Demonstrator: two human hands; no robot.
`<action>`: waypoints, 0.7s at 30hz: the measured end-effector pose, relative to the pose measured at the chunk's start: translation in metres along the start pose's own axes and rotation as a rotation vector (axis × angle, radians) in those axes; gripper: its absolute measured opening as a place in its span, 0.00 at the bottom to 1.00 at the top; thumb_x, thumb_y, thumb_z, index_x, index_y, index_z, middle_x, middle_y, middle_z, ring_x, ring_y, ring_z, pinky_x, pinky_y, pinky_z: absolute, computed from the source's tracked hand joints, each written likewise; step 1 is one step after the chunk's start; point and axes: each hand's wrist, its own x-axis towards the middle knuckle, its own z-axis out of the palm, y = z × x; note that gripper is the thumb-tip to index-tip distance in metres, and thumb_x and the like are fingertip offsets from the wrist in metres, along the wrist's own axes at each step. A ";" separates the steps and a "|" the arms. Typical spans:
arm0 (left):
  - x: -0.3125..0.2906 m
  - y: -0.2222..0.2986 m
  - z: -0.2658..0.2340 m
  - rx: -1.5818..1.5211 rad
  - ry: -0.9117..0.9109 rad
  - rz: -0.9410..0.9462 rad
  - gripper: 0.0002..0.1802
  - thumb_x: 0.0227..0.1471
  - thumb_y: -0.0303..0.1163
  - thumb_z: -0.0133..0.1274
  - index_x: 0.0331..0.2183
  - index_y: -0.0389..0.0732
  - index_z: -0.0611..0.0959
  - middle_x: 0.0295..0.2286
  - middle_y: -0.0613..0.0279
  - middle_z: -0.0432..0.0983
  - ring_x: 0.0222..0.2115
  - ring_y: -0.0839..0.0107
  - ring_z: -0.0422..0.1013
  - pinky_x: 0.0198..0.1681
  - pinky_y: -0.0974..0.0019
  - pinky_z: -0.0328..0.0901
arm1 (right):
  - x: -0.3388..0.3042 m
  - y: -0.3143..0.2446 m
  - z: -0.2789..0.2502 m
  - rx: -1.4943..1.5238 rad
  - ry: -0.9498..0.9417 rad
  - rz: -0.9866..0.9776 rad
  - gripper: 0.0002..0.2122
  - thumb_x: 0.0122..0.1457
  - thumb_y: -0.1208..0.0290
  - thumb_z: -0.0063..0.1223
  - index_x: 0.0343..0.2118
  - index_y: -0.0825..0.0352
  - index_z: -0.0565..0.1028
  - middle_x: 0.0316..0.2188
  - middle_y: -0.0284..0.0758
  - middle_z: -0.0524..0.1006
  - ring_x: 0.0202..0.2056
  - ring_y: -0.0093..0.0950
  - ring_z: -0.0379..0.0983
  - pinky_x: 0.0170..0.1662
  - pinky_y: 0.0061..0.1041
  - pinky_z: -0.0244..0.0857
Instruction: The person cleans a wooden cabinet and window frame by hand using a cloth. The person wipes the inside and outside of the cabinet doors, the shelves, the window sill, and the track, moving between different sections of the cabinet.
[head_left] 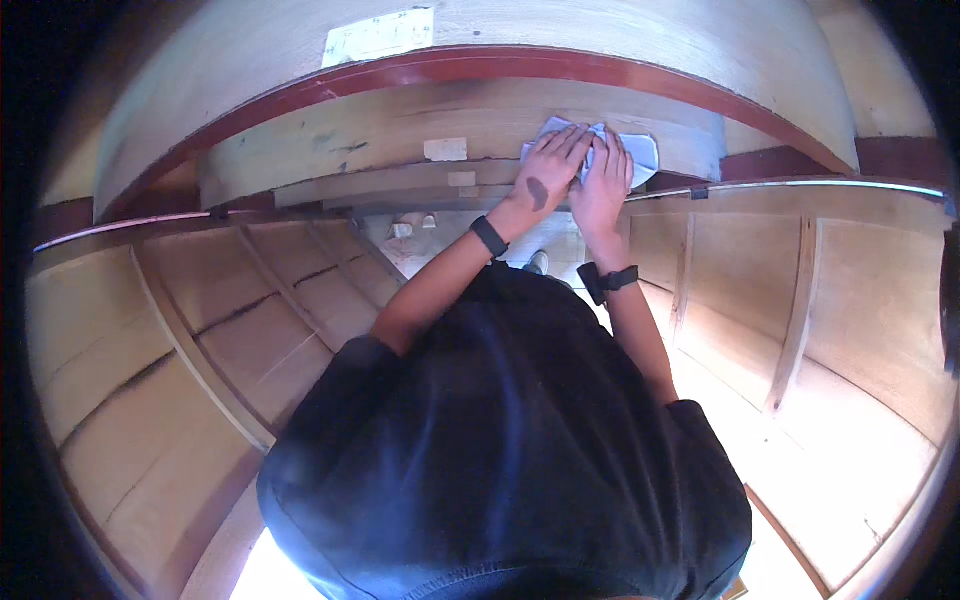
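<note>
A crumpled whitish cloth [645, 153] is pressed against a pale wooden board below a red-brown strip. My left hand [552, 168] lies over its left part, fingers close together and stretched across it. Beside it, nearly touching, my right hand [604, 175] holds the cloth's middle the same way. Folds of the cloth stick out on both sides and between the hands. What lies under the palms is hidden. Each wrist carries a dark band.
The red-brown strip [480, 66] runs across above my hands. Framed wooden panels stand at left [200, 310] and right [750, 270]. Paper labels [380, 37] are stuck on the boards. A shoe [538, 262] shows on the pale floor below, with small scraps [402, 230] to its left.
</note>
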 end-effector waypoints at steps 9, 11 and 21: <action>-0.064 -0.050 -0.066 -0.010 0.094 -0.238 0.34 0.43 0.19 0.55 0.56 0.40 0.75 0.55 0.48 0.74 0.58 0.50 0.68 0.60 0.49 0.62 | 0.007 -0.076 0.045 0.104 -0.134 -0.222 0.25 0.49 0.76 0.55 0.53 0.71 0.70 0.61 0.50 0.68 0.64 0.47 0.62 0.67 0.48 0.52; -0.082 -0.059 -0.085 -0.010 0.102 -0.309 0.34 0.42 0.18 0.54 0.56 0.41 0.75 0.54 0.48 0.74 0.57 0.48 0.68 0.59 0.48 0.62 | 0.008 -0.100 0.058 0.178 -0.148 -0.267 0.25 0.49 0.75 0.55 0.53 0.71 0.70 0.60 0.50 0.68 0.64 0.47 0.63 0.66 0.47 0.52; -0.096 -0.059 -0.095 0.191 0.188 -0.431 0.36 0.39 0.14 0.53 0.55 0.35 0.73 0.56 0.46 0.73 0.60 0.50 0.67 0.62 0.48 0.59 | 0.010 -0.111 0.067 0.327 -0.178 -0.408 0.25 0.48 0.74 0.57 0.52 0.68 0.72 0.61 0.47 0.70 0.63 0.43 0.66 0.66 0.42 0.54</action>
